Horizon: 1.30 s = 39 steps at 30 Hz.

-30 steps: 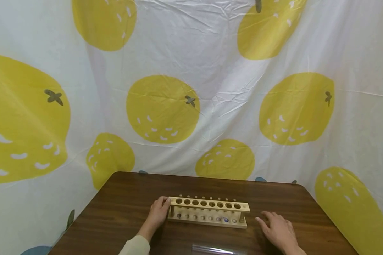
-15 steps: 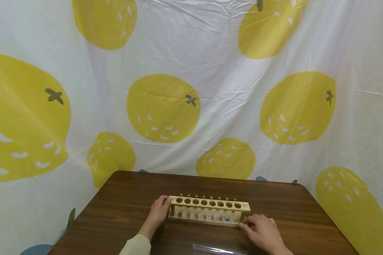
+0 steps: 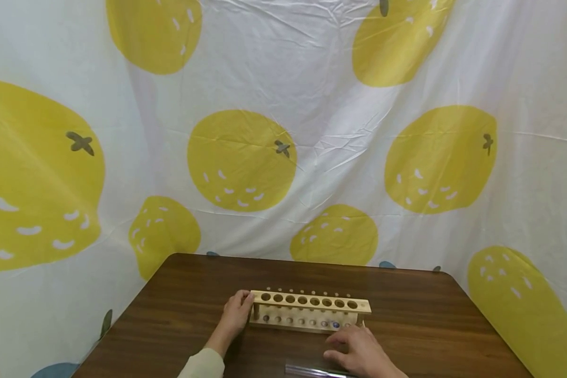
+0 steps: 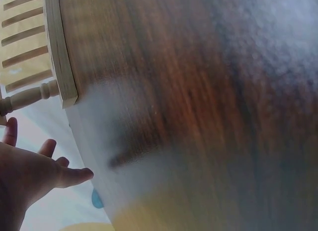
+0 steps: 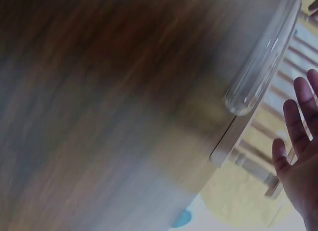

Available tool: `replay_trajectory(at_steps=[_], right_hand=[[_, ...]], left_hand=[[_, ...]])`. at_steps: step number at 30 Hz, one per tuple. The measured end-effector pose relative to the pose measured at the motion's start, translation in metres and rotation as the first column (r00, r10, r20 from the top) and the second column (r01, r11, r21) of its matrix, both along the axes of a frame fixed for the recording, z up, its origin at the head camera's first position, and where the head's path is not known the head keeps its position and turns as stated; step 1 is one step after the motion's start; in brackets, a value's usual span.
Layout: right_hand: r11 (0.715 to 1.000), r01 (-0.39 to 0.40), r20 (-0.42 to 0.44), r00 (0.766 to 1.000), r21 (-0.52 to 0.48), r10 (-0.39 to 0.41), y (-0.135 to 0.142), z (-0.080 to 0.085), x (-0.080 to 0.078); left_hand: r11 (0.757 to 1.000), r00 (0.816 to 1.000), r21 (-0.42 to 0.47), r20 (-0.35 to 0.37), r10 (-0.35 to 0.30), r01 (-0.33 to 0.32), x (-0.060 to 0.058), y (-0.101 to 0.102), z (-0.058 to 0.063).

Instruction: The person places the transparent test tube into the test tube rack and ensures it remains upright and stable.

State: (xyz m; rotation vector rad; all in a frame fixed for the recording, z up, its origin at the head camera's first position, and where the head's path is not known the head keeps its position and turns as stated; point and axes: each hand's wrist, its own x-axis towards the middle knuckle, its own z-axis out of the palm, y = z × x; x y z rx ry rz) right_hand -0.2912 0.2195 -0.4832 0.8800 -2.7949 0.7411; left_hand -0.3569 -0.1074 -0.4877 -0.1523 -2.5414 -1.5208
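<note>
A wooden test tube rack [image 3: 312, 301] stands upright mid-table in the head view, with a row of round holes on top and pegs behind. My left hand [image 3: 236, 314] rests at its left end, fingertips against the top bar; the left wrist view shows its fingers mostly extended. My right hand [image 3: 359, 350] hovers before the rack's right front, hiding part of the base. Its fingers look extended and hold nothing in the right wrist view. A clear test tube [image 3: 307, 370] lies on the table in front of the rack, its right end hidden by the right hand.
A dark brown wooden table [image 3: 208, 283] with rounded far corners carries everything. A white curtain [image 3: 331, 157] printed with yellow lemons hangs behind and at both sides. A small blue spot [image 3: 336, 325] shows in one hollow of the rack's base.
My right hand has moved left, from the table right of the rack, past its right end, to between the rack and the test tube. My left hand stays at the rack's left end.
</note>
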Motion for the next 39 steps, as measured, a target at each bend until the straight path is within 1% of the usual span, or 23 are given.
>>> replay_trajectory(at_steps=[3, 5, 6, 8, 10, 12, 13, 16, 19, 23, 25, 32, 35, 39], right_hand=[[0.999, -0.039, 0.077, 0.996, -0.033, 0.042, -0.006, -0.001, -0.001], [0.997, -0.074, 0.088, 0.993, -0.033, 0.077, -0.008, -0.002, -0.001], [0.995, -0.097, 0.080, 0.992, -0.028, 0.099, -0.009, -0.003, -0.001], [0.991, -0.134, 0.033, 0.990, 0.005, 0.134, -0.010, -0.005, -0.001], [0.987, -0.152, -0.019, 0.988, 0.048, 0.153, -0.009, -0.007, 0.000], [0.985, -0.154, -0.063, 0.985, 0.078, 0.159, -0.009, -0.010, 0.001], [0.985, -0.152, -0.071, 0.985, 0.086, 0.159, -0.008, -0.011, 0.001], [0.984, -0.160, -0.043, 0.986, 0.076, 0.164, -0.008, -0.013, 0.001], [0.983, -0.177, 0.024, 0.984, 0.054, 0.176, -0.010, -0.013, 0.001], [0.979, -0.195, 0.049, 0.980, 0.060, 0.193, -0.012, -0.014, 0.001], [0.978, -0.200, 0.054, 0.979, 0.067, 0.196, -0.013, -0.014, 0.001], [0.971, -0.209, 0.051, 0.978, 0.115, 0.205, -0.017, -0.017, 0.000], [0.966, -0.214, 0.053, 0.977, 0.145, 0.208, -0.017, -0.016, 0.001], [0.959, -0.221, 0.033, 0.975, 0.177, 0.219, -0.019, -0.015, 0.001]], left_hand=[[1.000, 1.000, -0.001, -0.002, 0.001, -0.001, 0.000, 0.000, 0.000], [1.000, 1.000, 0.001, -0.001, -0.001, 0.001, 0.000, 0.000, 0.000], [1.000, 1.000, 0.004, 0.002, 0.000, 0.000, 0.000, 0.000, -0.001], [1.000, 1.000, 0.007, 0.007, 0.000, 0.000, 0.000, 0.000, -0.001], [1.000, 1.000, 0.008, 0.010, -0.001, 0.001, 0.000, 0.000, -0.001], [1.000, 1.000, 0.009, 0.016, -0.001, 0.001, 0.000, 0.000, 0.000], [1.000, 1.000, 0.007, 0.017, -0.003, 0.003, 0.000, 0.000, 0.000], [1.000, 1.000, 0.009, 0.026, -0.005, 0.005, 0.000, 0.000, 0.001], [1.000, 0.999, 0.008, 0.031, -0.008, 0.007, 0.000, -0.001, 0.000], [1.000, 0.999, 0.012, 0.035, -0.008, 0.007, 0.000, 0.000, -0.001], [1.000, 0.999, 0.018, 0.037, -0.006, 0.005, -0.001, 0.000, -0.003], [1.000, 1.000, 0.015, 0.004, -0.009, 0.009, -0.001, -0.001, -0.004], [1.000, 1.000, 0.018, 0.004, -0.007, 0.007, -0.002, -0.001, -0.005], [1.000, 1.000, 0.027, 0.017, -0.009, 0.008, -0.002, -0.002, -0.004]])
